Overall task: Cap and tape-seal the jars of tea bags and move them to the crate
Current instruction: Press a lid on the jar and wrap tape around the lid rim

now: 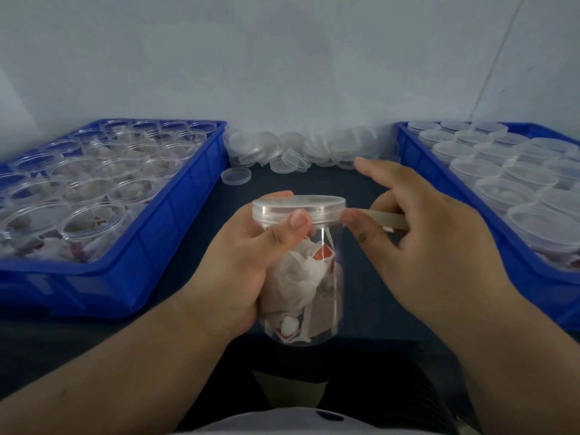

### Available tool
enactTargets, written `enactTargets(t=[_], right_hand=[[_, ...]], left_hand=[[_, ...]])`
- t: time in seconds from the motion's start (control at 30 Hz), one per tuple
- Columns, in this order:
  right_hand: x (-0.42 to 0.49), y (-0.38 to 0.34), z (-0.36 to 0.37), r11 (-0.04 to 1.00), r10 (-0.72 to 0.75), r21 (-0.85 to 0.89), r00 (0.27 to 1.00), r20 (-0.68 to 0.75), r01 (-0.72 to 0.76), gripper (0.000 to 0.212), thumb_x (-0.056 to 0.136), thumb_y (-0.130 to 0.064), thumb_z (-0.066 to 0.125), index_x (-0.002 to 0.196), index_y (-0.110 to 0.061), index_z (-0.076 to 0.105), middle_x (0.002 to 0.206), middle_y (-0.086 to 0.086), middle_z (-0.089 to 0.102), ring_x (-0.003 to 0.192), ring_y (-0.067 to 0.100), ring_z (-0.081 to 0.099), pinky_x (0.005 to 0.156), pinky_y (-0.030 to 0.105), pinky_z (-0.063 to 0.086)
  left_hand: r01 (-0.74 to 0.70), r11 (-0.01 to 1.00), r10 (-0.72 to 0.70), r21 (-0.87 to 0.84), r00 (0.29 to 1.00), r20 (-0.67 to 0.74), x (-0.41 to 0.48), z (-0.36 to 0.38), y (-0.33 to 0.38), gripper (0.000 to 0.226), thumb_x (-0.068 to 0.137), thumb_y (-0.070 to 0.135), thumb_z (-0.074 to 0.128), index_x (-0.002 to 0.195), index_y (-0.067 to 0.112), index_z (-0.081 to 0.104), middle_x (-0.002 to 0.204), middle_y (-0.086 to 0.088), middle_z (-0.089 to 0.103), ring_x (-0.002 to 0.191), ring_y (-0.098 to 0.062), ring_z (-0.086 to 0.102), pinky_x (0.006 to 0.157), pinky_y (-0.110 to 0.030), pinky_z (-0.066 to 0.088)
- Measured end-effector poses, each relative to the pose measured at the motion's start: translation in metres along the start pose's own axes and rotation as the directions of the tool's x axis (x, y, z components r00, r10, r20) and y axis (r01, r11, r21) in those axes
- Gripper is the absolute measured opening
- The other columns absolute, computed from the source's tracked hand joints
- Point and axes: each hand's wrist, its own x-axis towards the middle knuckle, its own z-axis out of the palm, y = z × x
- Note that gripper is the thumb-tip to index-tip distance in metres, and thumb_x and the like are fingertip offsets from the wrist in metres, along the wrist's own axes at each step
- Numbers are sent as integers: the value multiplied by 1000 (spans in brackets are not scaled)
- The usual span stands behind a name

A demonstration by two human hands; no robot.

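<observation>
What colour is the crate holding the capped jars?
The crate is blue; the head view shows it.

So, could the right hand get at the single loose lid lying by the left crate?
Probably, but not freely: the lid lies uncovered on the table beyond the jar, yet the right hand pinches the tape strip at the jar's cap and would need to let go first.

Not much in my feed besides the work stuff. Everything sits on a dark, near-black surface (47, 334) that runs back to a plain, pale grey-white wall (282, 58). Over on the right a thin line (497, 58) slants down the wall; can't tell if it's a cord or a seam.
</observation>
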Motion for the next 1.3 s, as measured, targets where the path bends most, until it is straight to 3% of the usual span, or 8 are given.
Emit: enactTargets(t=[0.17, 0.27, 0.4, 0.67, 0.77, 0.93, 1.07, 1.3], right_hand=[[5, 13, -19, 920, 120, 355, 982, 148, -166, 53, 78, -60, 52, 130, -53, 44, 76, -16, 71, 67, -1, 63, 64, 3, 42], [3, 17, -24, 932, 52, 355, 996, 76, -76, 47, 88, -51, 64, 132, -49, 47, 79, -13, 71, 66, 4, 63, 61, 4, 42], [1, 17, -24, 971, -21, 239, 998, -51, 33, 51, 86, -45, 65, 134, -41, 50, 85, -15, 68, 73, 7, 64, 62, 4, 43], [5, 16, -1, 975, -18, 218, 996, -90, 38, 51, 87, -50, 59, 135, -36, 49, 82, -16, 64, 77, -1, 59, 68, 4, 42], [5, 16, 6, 965, -8, 262, 998, -63, 24, 54, 88, -54, 55, 138, -38, 42, 87, -14, 63, 82, -1, 59, 70, 5, 43], [6, 17, 11, 978, -18, 209, 999, -39, 26, 59, 91, -60, 46, 144, -36, 38, 82, -16, 58, 78, -2, 55, 65, 9, 41], [3, 18, 11, 995, -49, 86, 995, -92, 57, 56, 93, -49, 52, 143, -24, 46, 77, -18, 52, 70, 2, 47, 73, 19, 38], [-4, 3, 13, 990, -100, -119, 982, -162, 81, 54, 96, -50, 50, 138, -17, 53, 81, -12, 56, 76, 12, 55, 76, 36, 44]], left_hand=[[46, 993, -48, -106, 999, -16, -3, -1, 1, 85, 50, 50, 93, 124, 18, 64, 90, -7, 78, 79, -22, 76, 63, -32, 60], [76, 993, -77, -94, 997, -4, -2, -1, -2, 40, 59, 49, 82, 93, 28, 79, 86, -4, 77, 76, -21, 76, 63, -35, 60], [67, 992, -72, -104, 996, -45, 0, -2, -3, 37, 56, 51, 83, 87, 31, 81, 89, -2, 78, 80, -22, 76, 66, -37, 60], [29, 977, -27, -213, 1000, 10, -4, 3, -2, 112, 36, 60, 97, 132, 18, 60, 111, -11, 74, 94, -24, 74, 73, -38, 59], [-13, 979, 30, -205, 996, 82, -5, 4, 0, 92, 44, 60, 95, 121, 16, 68, 103, -9, 74, 90, -21, 73, 72, -35, 60], [55, 974, -30, -219, 993, 114, -6, 0, 1, 107, 45, 60, 95, 133, 11, 60, 112, -14, 73, 97, -27, 73, 74, -39, 61], [85, 981, -64, -174, 990, 125, -4, 1, 3, 92, 52, 64, 92, 127, 18, 66, 106, -13, 73, 90, -29, 73, 71, -44, 59], [16, 999, -16, 31, 1000, -18, -3, 2, 0, 127, 41, 72, 91, 148, 24, 43, 129, -3, 70, 121, -23, 67, 102, -47, 51]])
